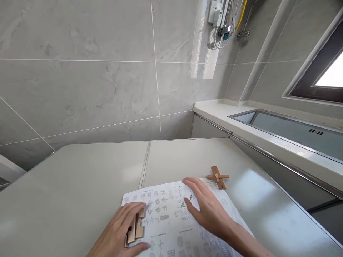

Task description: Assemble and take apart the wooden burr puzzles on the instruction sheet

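A printed sheet of diagrams (171,217) lies on the grey table (80,185) in front of me. My left hand (122,232) rests at the sheet's left edge, fingers curled over a couple of notched wooden puzzle pieces (135,226). My right hand (206,207) lies flat on the sheet with its fingers stretched out and holds nothing. A small assembled wooden cross puzzle (218,176) sits on the table just beyond the sheet's far right corner, a short way past my right fingertips.
A tiled wall (93,82) rises behind the table. To the right runs a white counter (214,110) with a steel sink (292,130), a dark window frame (321,71) above it. Pipes and a white box (225,21) hang on the wall.
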`<state>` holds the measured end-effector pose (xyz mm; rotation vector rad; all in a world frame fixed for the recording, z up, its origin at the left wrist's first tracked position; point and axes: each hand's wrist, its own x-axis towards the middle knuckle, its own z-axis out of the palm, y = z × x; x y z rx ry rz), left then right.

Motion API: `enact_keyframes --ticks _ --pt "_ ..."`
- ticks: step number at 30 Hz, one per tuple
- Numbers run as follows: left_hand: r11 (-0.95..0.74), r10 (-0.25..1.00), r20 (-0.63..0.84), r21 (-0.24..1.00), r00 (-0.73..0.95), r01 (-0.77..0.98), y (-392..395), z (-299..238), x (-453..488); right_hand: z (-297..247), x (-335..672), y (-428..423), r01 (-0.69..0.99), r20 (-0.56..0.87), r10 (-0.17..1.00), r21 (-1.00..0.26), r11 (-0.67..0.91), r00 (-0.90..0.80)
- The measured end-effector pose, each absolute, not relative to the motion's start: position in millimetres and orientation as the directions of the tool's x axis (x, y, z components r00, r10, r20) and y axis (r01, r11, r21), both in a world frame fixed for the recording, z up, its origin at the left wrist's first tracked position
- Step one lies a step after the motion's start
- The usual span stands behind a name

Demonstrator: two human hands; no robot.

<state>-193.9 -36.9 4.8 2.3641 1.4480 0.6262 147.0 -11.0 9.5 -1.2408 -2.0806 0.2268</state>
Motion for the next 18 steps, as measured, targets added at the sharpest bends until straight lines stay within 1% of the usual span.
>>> enact_keyframes --ticks 3,5,10,12,14,16,18 --pt "-0.468 0.884 0.239 0.469 0.403 0.749 -35.3 1.1 -195.2 4.5 142.3 -7.8 0.641 0.469 0.784 -0.464 0.611 -0.407" --pt "-0.476 0.879 0.268 0.472 0.394 0.742 -34.5 -1.1 -196.1 -1.6 140.8 -6.0 0.610 0.459 0.765 -0.467 0.640 -0.451" --pt "-0.436 0.898 0.291 0.492 0.330 0.753 -33.5 -0.6 -195.2 -17.7 139.1 -6.4 0.552 0.433 0.758 -0.520 0.652 -0.488" --pt "-0.421 0.905 0.293 0.502 0.310 0.755 -32.1 2.7 -190.7 -20.2 139.1 -7.5 0.520 0.444 0.759 -0.554 0.651 -0.477" --pt "-0.416 0.908 0.283 0.513 0.310 0.751 -28.4 7.0 -181.7 -20.4 139.9 -7.6 0.488 0.443 0.782 -0.613 0.622 -0.440" --pt "-0.434 0.901 0.269 0.519 0.341 0.736 -21.7 11.7 -167.4 -19.9 141.4 -5.8 0.453 0.416 0.831 -0.700 0.552 -0.370" --pt "-0.491 0.871 0.272 0.512 0.410 0.704 -12.2 16.3 -148.1 -20.2 143.6 -2.1 0.413 0.367 0.891 -0.792 0.451 -0.268"
